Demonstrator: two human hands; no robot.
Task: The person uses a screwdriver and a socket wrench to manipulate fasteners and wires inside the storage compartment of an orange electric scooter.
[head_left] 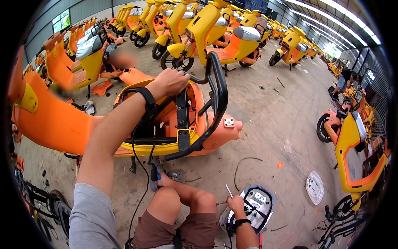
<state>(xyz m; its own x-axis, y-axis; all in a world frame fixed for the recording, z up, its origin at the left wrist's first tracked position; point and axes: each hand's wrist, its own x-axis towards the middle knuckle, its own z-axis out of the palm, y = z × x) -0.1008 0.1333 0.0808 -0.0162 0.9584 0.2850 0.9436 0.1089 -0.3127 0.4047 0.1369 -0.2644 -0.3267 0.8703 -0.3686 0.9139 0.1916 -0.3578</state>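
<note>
An orange and yellow scooter (58,120) stands across in front of me, its seat opening uncovered, with a black frame and cables inside. My left hand (171,82) is closed on the bent front end of the black tubular rear rack (222,91); the fingers' far side is hidden. Low on the right, my right hand (236,205) grips a metal hand tool (229,191) with thin rods sticking out past the fist. This hand is just beside an upturned scooter seat (269,207) on the floor, whose underside shows black straps and a pale panel.
A black cable (143,174) hangs from the scooter down past my knee. A white oval cover (315,188) lies on the concrete at the right. Rows of yellow scooters (203,31) fill the back. Another scooter (352,145) stands at right, with a crouching person (345,81) beyond.
</note>
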